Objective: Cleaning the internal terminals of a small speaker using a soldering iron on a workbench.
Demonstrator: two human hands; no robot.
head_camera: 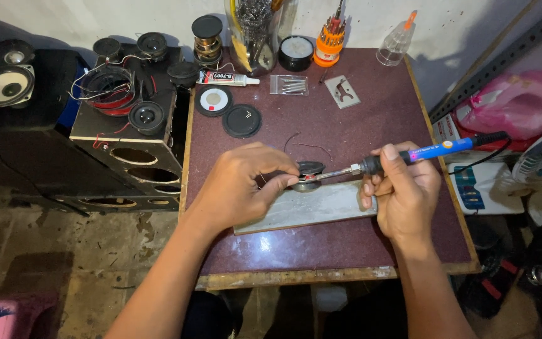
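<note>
My left hand [243,185] grips a small black round speaker [310,169] and holds it against a pale rectangular tile [321,206] lying on the maroon table [346,245]. My right hand [403,188] holds a blue-handled soldering iron [434,149]. Its metal tip points left and touches the speaker's edge. A thin dark wire [312,145] curls on the table just behind the speaker. The iron's black cord runs off to the right.
Behind lie two black discs [241,120], a glue tube [228,78], a bag of screws [288,85], a metal plate [342,91], a screwdriver set [330,39] and a clear bottle [396,44]. A speaker cabinet [130,135] with loose drivers stands left. Bags and clutter crowd the right.
</note>
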